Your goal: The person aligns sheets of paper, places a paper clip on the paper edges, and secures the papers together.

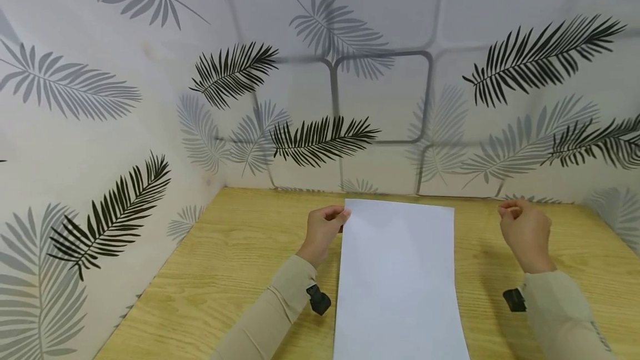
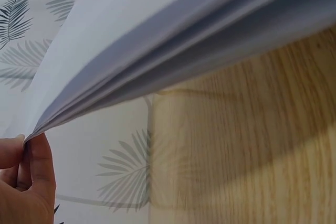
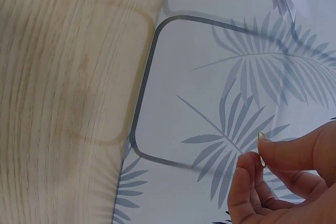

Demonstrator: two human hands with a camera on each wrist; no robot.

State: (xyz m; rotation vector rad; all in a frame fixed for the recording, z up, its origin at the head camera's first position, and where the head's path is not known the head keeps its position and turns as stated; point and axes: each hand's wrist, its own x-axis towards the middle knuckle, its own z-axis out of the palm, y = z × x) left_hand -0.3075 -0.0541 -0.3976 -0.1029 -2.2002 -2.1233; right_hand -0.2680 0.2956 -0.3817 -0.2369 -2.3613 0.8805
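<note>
My left hand (image 1: 324,232) pinches the upper left corner of a stack of white paper (image 1: 400,276). In the left wrist view the thumb and fingers of that hand (image 2: 26,177) hold several sheets (image 2: 105,45) together at the corner, and the layers fan apart away from it. To the right of the paper, apart from it, my right hand (image 1: 529,233) is raised. The right wrist view shows this hand (image 3: 286,177) pinching a small gold-coloured wire clip (image 3: 261,150) between thumb and fingertip.
A wood-grain table (image 1: 225,260) lies under the paper. Behind it and at the left hangs a pale cloth (image 1: 385,99) printed with grey and black leaves. Dark wrist cameras (image 1: 318,299) are strapped at both sleeves.
</note>
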